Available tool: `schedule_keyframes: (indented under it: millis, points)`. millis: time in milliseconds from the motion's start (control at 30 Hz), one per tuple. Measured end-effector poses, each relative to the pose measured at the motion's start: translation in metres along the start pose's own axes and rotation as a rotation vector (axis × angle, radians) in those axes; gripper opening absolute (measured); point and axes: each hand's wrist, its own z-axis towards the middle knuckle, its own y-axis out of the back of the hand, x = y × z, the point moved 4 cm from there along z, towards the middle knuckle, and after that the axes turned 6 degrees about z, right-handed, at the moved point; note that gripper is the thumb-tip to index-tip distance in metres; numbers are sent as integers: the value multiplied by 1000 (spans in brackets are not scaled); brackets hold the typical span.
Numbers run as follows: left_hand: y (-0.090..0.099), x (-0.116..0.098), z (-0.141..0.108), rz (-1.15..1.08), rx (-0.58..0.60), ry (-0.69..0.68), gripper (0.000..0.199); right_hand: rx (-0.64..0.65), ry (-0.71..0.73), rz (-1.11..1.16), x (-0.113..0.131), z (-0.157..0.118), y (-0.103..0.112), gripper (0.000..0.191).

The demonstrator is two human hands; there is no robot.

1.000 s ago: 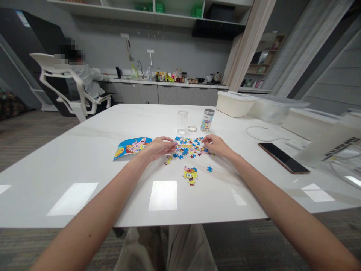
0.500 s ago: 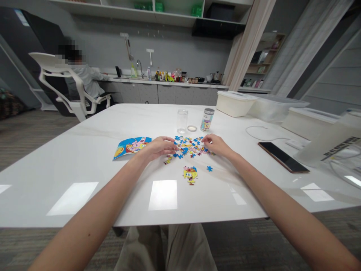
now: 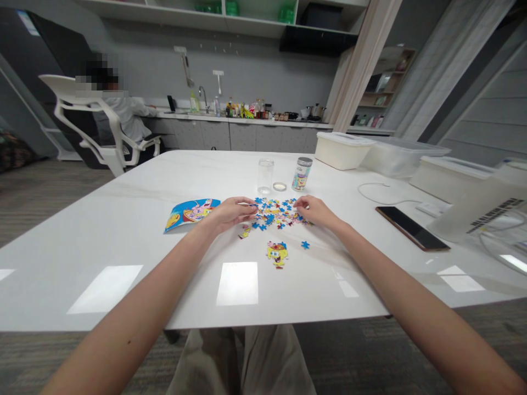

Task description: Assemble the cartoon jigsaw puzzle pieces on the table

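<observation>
Loose jigsaw puzzle pieces (image 3: 281, 208) lie in a heap between my two hands. At the heap's left edge, my left hand (image 3: 234, 213) is closed, thumb and fingers pinching a blue puzzle piece (image 3: 254, 206). My right hand (image 3: 313, 210) rests against the right side with curled fingers; whatever they grip is hidden. Closer to me sits a joined puzzle section (image 3: 277, 254) showing a yellow cartoon face. A single blue piece (image 3: 305, 245) lies to its right, and a small yellow part (image 3: 244, 232) lies below my left fingers.
Left of my left hand lies a curled picture sheet (image 3: 191, 213). Behind the heap stand a clear jar (image 3: 265, 176), a lid (image 3: 279, 186) and a labelled can (image 3: 302, 174). A phone (image 3: 411, 227), a cable and storage boxes (image 3: 343, 151) occupy the right. A person sits far left.
My left fingers have drawn together at the heap's edge and now pinch a blue puzzle piece. My right hand stays almost in place.
</observation>
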Motion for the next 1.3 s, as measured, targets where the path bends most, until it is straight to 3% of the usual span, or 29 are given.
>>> schedule_keyframes:
  millis: [500,1033,1300]
  points:
    - [-3,-1,0,-49,-9,16,5,33,-17,8,-1,0,-1,21]
    - [1,1,-2,26,29,20,37,33,-12,11,0,0,-1,22]
    - [-1,-1,-3,41,44,5,20,86,16,-60,1,0,1,17]
